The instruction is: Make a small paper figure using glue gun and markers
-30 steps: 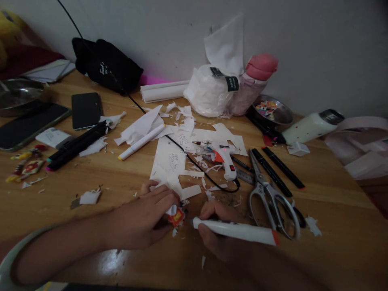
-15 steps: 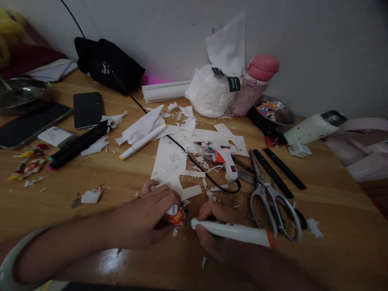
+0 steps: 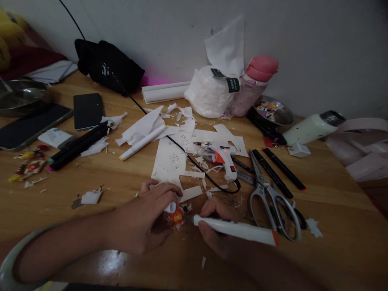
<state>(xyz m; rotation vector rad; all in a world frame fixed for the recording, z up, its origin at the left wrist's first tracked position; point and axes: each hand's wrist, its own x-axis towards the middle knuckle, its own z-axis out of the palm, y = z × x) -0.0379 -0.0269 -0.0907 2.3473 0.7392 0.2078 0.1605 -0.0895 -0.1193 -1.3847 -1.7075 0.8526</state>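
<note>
Down in the lower middle of the frame, the left hand (image 3: 145, 222) curls over a small red and white paper piece (image 3: 176, 216), its fingers bent and pinching it against the wooden table (image 3: 121, 182). Just right of it, the right hand (image 3: 216, 230) is closed around a white marker (image 3: 236, 230) with an orange end, the tip pointing left and touching or nearly touching the paper piece; which of the two cannot be told. The marker lies almost level, its orange end toward the lower right. Right of the marker, near it, large grey scissors (image 3: 271, 200) lie with the handles toward the bottom and the blades pointing up the frame. Above the hands, in the middle, a cut white sheet (image 3: 169, 161) with small writing lies flat, and a white glue gun (image 3: 226, 159) with an orange part rests beside it, its black cord (image 3: 194, 161) running across the sheet toward the upper left. Two black pens (image 3: 279, 169) lie slanted right of the scissors' blades. Another white marker (image 3: 142, 142) lies on paper scraps left of centre. At the left, a black phone (image 3: 87, 110) lies face down next to several black markers (image 3: 79, 144). At the upper middle, a white plastic bag (image 3: 209, 95) leans beside a pink bottle (image 3: 254, 83) against the wall.
</note>
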